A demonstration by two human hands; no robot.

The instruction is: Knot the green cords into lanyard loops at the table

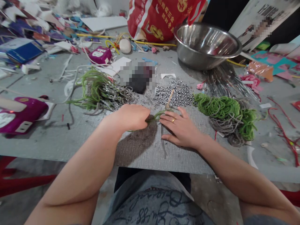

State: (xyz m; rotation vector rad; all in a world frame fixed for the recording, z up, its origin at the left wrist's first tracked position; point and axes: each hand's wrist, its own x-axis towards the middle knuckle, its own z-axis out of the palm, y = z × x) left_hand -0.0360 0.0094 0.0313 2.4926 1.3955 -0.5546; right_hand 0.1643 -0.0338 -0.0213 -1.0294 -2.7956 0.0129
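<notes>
Grey shirt (pixel 150 204) at desk (pixel 187 159) edge. Ahead, green cord (pixel 155 116): left hand (pixel 136 117) grip closed around it, right hand (pixel 181 126) spread against it, apparently for steadiness. Metal beads (pixel 184 95) just beyond, presumably for easy reach.

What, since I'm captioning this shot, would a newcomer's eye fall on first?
Probably the red bag at the back of the table, with the steel bowl to its right. Next come the silver beads mid-table and the green-and-grey cords heaped to their right. Nearer the front, the left hand is closed on a green cord, the right hand spread, fingertips at it.
</notes>
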